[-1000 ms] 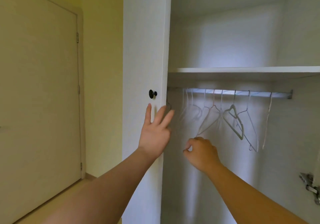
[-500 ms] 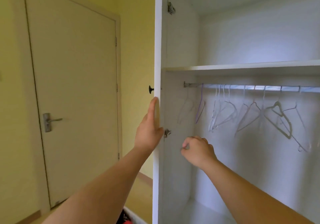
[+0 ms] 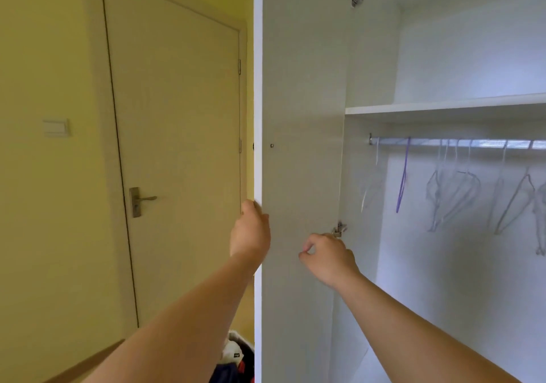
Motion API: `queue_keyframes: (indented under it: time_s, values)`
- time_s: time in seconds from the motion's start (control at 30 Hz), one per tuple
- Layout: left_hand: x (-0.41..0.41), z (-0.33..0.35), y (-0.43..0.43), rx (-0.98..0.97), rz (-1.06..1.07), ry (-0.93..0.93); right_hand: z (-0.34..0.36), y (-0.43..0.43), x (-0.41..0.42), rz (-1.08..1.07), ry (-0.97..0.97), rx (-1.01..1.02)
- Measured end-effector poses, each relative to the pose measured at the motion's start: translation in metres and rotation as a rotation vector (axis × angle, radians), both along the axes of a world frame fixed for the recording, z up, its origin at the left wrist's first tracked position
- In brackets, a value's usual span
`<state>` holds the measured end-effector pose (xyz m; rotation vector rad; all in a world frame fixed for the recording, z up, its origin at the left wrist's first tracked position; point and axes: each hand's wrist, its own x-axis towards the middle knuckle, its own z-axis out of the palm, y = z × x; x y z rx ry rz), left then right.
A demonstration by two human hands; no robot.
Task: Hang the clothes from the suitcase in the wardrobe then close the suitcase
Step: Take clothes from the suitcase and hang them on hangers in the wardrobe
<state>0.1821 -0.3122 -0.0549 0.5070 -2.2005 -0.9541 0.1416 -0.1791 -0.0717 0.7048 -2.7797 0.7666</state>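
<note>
The left hand (image 3: 251, 232) grips the wardrobe door (image 3: 301, 116) edge, fingers hidden; right hand (image 3: 328, 257) curls empty.

I noted a yellow wall (image 3: 44, 57) to my left, fitted with a pale room door (image 3: 177, 116), shut, with a metal lever handle (image 3: 141, 200). A white light switch (image 3: 56, 127) sat beside its frame, and a wooden skirting board (image 3: 88, 362) ran along the wall's foot. To my right the white wardrobe door (image 3: 301, 87) stood open. Inside the wardrobe (image 3: 472, 42) a shelf (image 3: 443, 107) sat above a metal rail (image 3: 472, 143). The interior light was soft and bluish.
</note>
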Motion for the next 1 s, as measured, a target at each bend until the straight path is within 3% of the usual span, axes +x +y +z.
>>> queue_keyframes:
  time_s: [0.13,0.3,0.37,0.53,0.67,1.0]
  values:
    - [-0.009,-0.002,-0.036,0.089,-0.007,-0.065,-0.019,-0.03,0.001,0.054,-0.057,0.017]
    - [-0.01,-0.024,-0.07,0.343,-0.209,0.129,-0.037,-0.061,0.003,0.097,-0.137,0.021]
    - [-0.007,-0.032,-0.075,0.397,-0.263,0.096,-0.041,-0.08,0.007,0.16,-0.203,-0.013]
    - [0.012,-0.062,-0.107,0.322,0.007,-0.089,-0.065,-0.136,0.024,0.365,-0.361,-0.048]
    - [0.04,-0.098,-0.15,0.28,0.179,-0.27,-0.087,-0.177,0.025,0.398,-0.424,-0.064]
    - [0.08,-0.185,-0.244,0.409,0.272,-0.484,-0.158,-0.269,0.026,0.377,-0.589,0.039]
